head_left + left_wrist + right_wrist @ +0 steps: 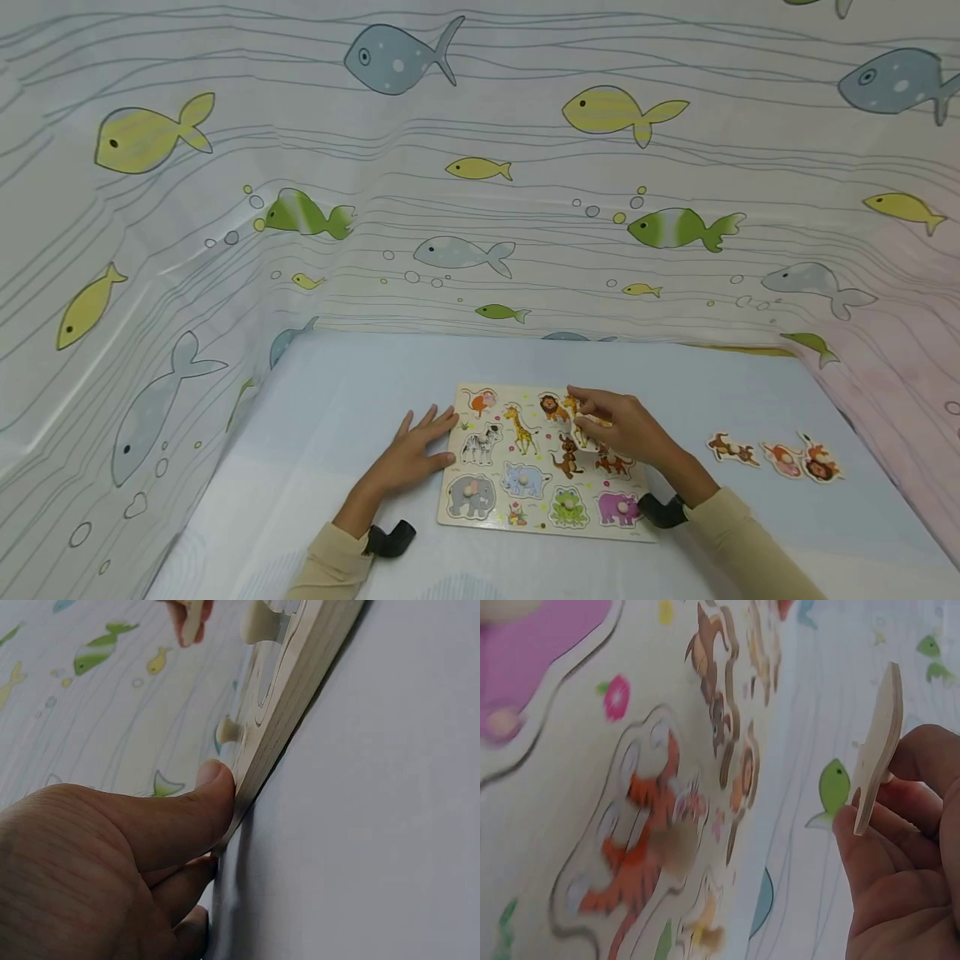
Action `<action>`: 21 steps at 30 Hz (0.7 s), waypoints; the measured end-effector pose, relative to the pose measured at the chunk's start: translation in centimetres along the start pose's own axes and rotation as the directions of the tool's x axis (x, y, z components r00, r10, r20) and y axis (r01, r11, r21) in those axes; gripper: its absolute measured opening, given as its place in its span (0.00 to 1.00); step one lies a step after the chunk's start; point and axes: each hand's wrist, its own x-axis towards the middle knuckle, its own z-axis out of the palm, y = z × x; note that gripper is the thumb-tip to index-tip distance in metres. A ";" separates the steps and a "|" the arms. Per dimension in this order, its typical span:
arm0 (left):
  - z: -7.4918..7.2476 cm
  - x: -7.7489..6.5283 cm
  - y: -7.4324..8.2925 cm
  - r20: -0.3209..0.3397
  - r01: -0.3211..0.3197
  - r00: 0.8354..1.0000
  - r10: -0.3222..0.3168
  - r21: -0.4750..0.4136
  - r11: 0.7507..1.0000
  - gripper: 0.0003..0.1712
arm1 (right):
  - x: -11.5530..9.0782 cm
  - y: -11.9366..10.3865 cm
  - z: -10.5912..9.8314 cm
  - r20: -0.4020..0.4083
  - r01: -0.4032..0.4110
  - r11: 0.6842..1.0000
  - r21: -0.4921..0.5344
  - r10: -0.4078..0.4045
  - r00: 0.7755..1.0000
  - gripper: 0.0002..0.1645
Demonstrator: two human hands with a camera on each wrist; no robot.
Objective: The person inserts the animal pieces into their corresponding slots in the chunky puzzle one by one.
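A wooden animal puzzle board (491,523) lies on the table. My right hand (626,425) pinches a giraffe puzzle piece (576,425) above its upper right part; in the right wrist view the piece (879,750) is edge-on, off the board. A giraffe picture (520,429) shows on the board to the left. With fingers spread, my left hand (411,454) rests at the board's left edge; its thumb (214,795) touches that edge. Knobbed pieces sit in the board: zebra (480,446), elephant (471,497), rhino (521,481), frog (568,508), hippo (618,508) and tiger (641,832).
Right of the board, a kangaroo piece (731,450), a monkey piece (782,460) and a lion piece (821,462) lie on the pale table (375,375). A fish-patterned sheet (555,208) hangs behind and along the sides.
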 end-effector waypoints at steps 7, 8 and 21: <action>0.0 0.1 0.1 -0.005 0.014 1.000 -0.014 0.007 1.000 0.39 | 2.2 -0.8 1.5 0.035 0.046 0.999 0.003 -0.046 0.998 0.03; 0.0 0.1 0.1 -0.006 0.016 1.000 -0.016 0.008 1.000 0.39 | 2.5 -0.9 1.8 0.040 0.044 0.999 0.008 -0.045 0.998 0.04; 0.1 0.2 0.0 -0.001 0.023 1.000 -0.023 0.010 1.000 0.39 | 5.2 -1.3 4.6 0.174 0.028 1.000 0.004 -0.028 0.984 0.31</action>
